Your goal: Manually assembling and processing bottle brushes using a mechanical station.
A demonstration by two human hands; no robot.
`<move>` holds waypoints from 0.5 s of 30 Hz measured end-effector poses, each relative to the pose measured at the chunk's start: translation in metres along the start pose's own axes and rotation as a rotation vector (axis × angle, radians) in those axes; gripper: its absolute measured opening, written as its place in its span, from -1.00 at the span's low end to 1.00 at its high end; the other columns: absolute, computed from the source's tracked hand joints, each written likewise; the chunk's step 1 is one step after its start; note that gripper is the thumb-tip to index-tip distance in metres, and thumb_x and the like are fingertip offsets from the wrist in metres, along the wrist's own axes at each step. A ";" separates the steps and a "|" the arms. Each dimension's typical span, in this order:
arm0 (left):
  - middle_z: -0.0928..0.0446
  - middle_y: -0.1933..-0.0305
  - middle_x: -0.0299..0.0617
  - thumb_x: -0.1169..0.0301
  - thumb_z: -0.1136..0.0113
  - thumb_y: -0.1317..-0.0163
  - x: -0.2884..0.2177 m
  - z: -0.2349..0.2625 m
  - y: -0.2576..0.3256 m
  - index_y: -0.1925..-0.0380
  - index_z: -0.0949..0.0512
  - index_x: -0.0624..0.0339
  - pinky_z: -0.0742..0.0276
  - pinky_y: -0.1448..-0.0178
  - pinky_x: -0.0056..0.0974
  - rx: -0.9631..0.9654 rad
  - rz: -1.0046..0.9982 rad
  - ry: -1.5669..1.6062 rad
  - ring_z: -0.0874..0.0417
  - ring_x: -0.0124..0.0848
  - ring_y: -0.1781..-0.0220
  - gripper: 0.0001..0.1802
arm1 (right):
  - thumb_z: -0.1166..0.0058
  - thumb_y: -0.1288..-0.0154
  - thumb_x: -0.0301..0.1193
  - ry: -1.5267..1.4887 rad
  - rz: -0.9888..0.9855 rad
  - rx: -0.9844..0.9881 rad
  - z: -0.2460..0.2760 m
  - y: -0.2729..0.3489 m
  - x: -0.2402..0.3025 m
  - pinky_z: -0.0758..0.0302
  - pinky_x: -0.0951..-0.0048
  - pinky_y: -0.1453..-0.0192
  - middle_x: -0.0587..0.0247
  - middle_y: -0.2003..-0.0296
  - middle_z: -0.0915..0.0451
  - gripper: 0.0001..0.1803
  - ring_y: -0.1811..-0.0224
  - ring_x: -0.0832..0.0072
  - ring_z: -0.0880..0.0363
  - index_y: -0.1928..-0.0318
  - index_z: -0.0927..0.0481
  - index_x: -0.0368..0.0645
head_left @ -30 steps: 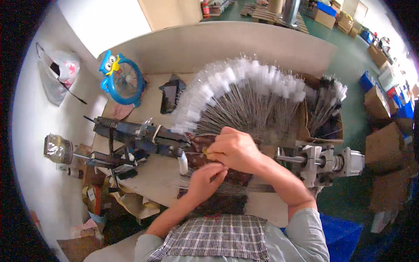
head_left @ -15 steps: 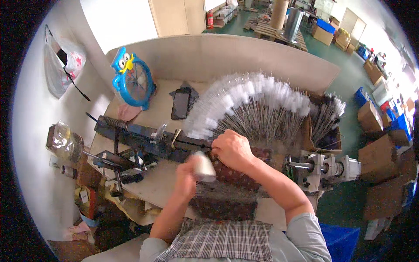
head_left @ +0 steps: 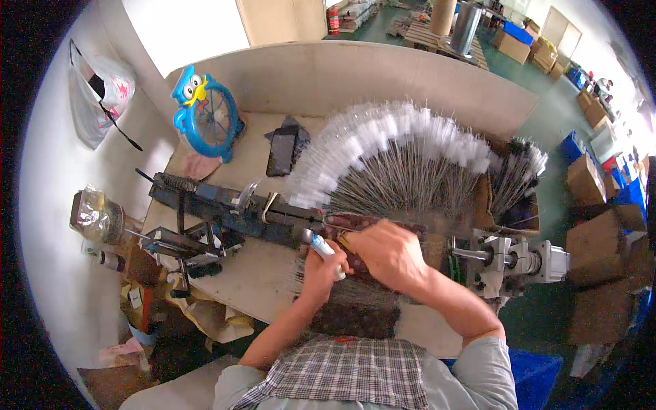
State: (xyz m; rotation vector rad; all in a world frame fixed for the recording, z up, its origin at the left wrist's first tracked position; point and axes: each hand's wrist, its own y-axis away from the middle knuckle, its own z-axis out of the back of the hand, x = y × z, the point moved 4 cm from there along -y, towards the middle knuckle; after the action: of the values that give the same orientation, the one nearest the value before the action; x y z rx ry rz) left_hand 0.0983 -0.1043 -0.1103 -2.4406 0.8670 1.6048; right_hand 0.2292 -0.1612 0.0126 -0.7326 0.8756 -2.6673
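My left hand is closed round a white cylinder with a blue band, tilted beside the near end of a long dark metal rail. A dark rounded knob sits by its upper end. Just to the right, my right hand is closed, fingertips pointing left. A small yellowish piece shows at those fingertips; I cannot make out what they hold. Beyond both hands, wire brushes with white bristle heads lie fanned out. Under my hands is a dark reddish spotted surface, with loose thin wires near it.
A motor with a shaft stands at the table's right edge. A box of dark-tipped wire brushes is behind it. A blue fan and a phone are at the back left. A low panel borders the table's back.
The white cylinder was blurred and more upright; now it leans up-left in my left hand, which moved right. My right hand has moved right and nearer, away from the rail's end.
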 end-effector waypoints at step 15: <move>-0.52 0.38 -0.25 0.12 -0.22 -0.13 -0.037 0.165 0.021 0.27 -0.49 0.16 -0.50 0.29 -0.34 -0.438 0.022 -0.150 -0.55 -0.43 0.40 -0.65 | -0.20 -0.03 -0.37 -0.097 -0.228 0.288 -0.060 0.033 -0.022 -0.52 0.29 0.26 0.18 0.39 -0.50 -0.78 0.31 0.20 -0.55 0.28 -0.57 -0.16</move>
State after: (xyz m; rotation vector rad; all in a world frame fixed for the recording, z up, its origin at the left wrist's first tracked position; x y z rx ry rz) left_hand -0.0576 -0.0450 -0.1465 -2.5293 0.5688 2.1471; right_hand 0.2182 -0.1497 -0.0576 -0.9265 0.3906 -2.8395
